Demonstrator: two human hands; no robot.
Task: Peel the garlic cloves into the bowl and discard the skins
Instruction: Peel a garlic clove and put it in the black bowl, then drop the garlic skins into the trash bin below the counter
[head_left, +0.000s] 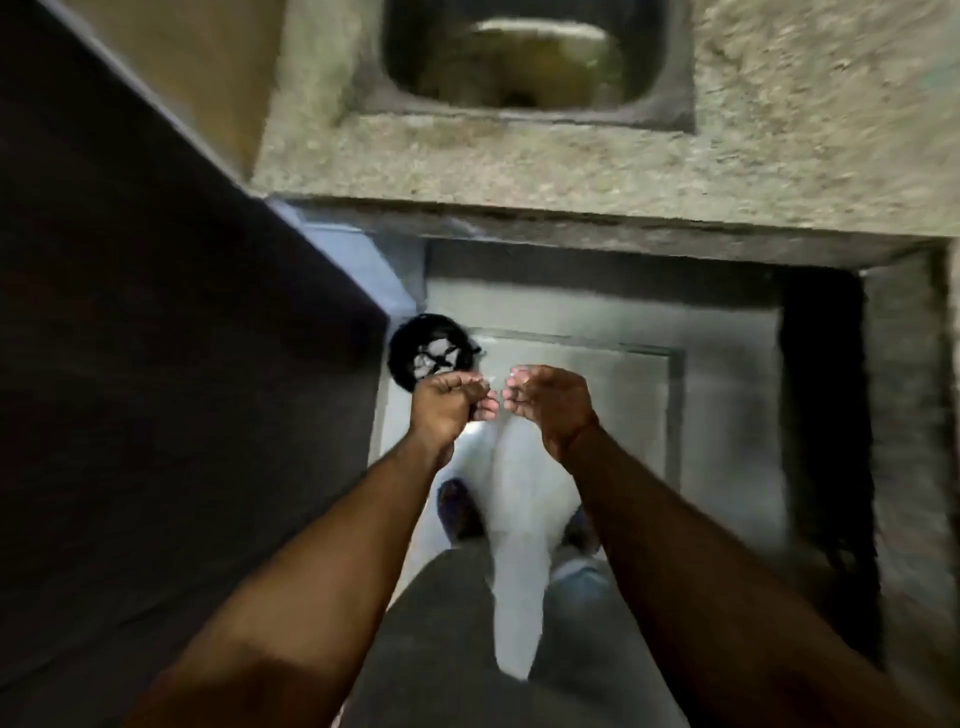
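Counter (519, 161): speckled beige-grey stone. Sink (670, 62): dull grey metal. Bin (400, 353): black, white scraps inside. Floor (727, 415): pale grey. Trousers (441, 623): dark grey. Left wall (130, 338): dark brown.

Both bare forearms reach forward and down from the bottom of the frame, converging until the two hands sit just beside each other at centre. The left hand (447, 402) is curled into a loose fist, knuckles up, fingertips tucked toward the right; whether it grips anything is lost in the blur. The right hand (550, 402) is cupped, its fingers bent and bunched toward the left hand, a thin band at the wrist, with nothing plainly held.
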